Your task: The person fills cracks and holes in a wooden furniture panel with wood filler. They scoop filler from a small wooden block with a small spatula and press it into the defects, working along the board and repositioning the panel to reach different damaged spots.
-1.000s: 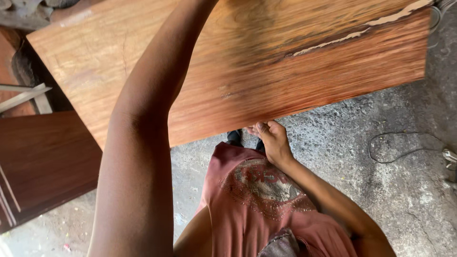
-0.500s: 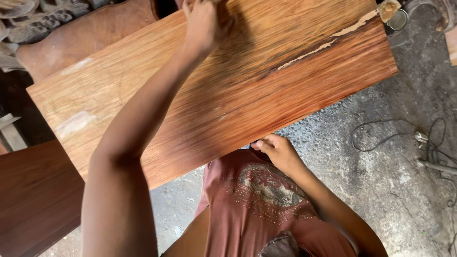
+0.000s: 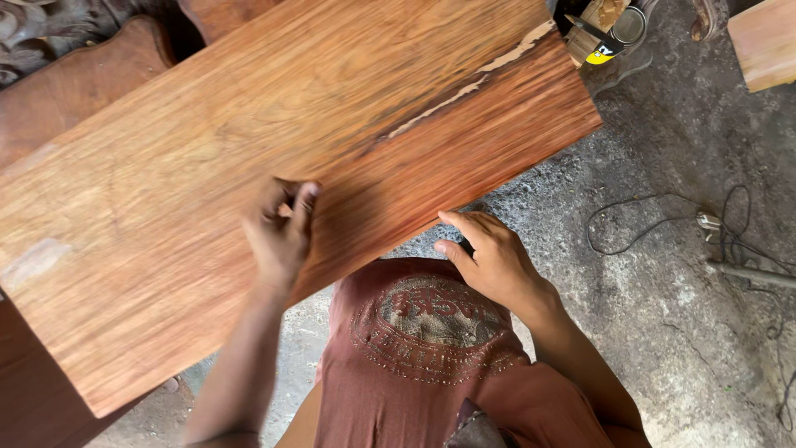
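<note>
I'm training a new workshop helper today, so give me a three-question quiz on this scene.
1. True or false: the left hand lies on the face of the large reddish-brown wooden board.
2. Which hand grips the board's near edge?
3. What runs along the board's far part: A) a pale ragged crack line, B) a metal hinge?

Key: 1 true; 2 the right hand; 3 A.
</note>
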